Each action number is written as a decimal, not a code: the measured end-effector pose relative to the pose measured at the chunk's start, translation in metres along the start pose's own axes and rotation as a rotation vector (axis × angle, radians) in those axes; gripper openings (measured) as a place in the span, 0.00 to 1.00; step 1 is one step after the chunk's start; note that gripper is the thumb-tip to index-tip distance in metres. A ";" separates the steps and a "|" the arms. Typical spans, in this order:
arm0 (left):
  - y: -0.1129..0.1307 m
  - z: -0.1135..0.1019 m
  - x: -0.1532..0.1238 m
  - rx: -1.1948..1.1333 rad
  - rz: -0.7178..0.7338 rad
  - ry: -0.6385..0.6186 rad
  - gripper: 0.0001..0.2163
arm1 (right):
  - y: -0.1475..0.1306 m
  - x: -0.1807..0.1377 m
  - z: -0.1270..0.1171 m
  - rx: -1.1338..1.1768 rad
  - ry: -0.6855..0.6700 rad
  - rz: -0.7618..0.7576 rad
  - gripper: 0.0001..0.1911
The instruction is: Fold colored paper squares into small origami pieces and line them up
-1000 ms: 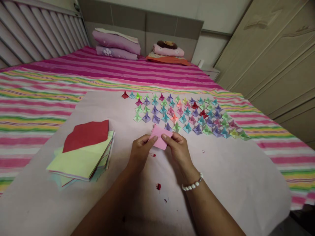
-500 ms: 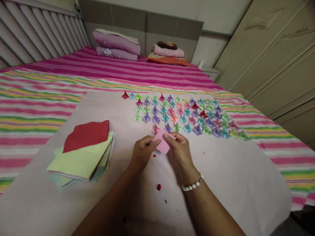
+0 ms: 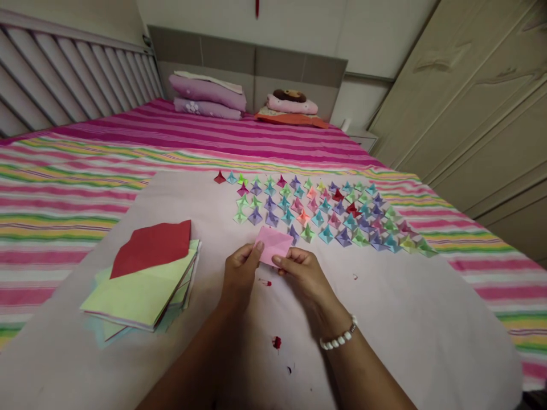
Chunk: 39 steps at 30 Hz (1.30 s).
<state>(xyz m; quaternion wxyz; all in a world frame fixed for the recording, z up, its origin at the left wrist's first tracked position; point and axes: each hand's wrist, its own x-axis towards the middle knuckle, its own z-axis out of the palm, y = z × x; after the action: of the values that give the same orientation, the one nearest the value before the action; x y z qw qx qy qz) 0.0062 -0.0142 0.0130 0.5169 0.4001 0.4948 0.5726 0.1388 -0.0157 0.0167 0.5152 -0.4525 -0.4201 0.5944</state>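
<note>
Between my two hands is a small pink sheet of origami paper (image 3: 274, 244), raised over the pale board. My left hand (image 3: 243, 272) pinches its left edge with the thumb on top. At the lower right edge, my right hand (image 3: 305, 276) grips it between thumb and fingers; a white bead bracelet circles that wrist. Just beyond the paper stand rows of small folded paper shapes (image 3: 326, 234) in purple, green, blue, pink and red. To the left of my left hand lies a stack of coloured paper, with a red sheet (image 3: 151, 246) over a pale green one (image 3: 141, 287).
The pale board (image 3: 410, 319) rests on a striped bedspread (image 3: 51, 228). Small red scraps (image 3: 277, 343) lie near my forearms. Folded purple bedding (image 3: 209, 94) and a pink pile (image 3: 293, 105) sit by the headboard. A wardrobe (image 3: 478, 114) stands at right.
The pink paper has been turned and shifted slightly left, showing a broader face. My right hand has slid from its upper right side to the lower right edge. The view has tilted up slightly.
</note>
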 end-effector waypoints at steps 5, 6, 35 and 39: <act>-0.007 -0.002 0.006 -0.055 0.136 -0.008 0.24 | -0.001 0.001 -0.005 -0.015 0.033 -0.044 0.14; -0.008 -0.002 0.006 -0.052 0.162 -0.021 0.25 | -0.001 0.001 -0.006 -0.014 0.025 -0.048 0.14; -0.003 -0.004 0.004 -0.028 0.044 -0.284 0.13 | -0.003 0.003 -0.006 -0.087 0.023 -0.114 0.05; -0.006 -0.004 0.005 -0.008 0.056 -0.286 0.14 | -0.003 0.003 -0.006 -0.087 0.022 -0.115 0.04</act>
<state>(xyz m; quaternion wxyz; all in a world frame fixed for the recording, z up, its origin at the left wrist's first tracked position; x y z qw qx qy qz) 0.0028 -0.0101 0.0058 0.5677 0.4892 0.4022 0.5260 0.1447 -0.0124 0.0180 0.5329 -0.4562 -0.4650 0.5401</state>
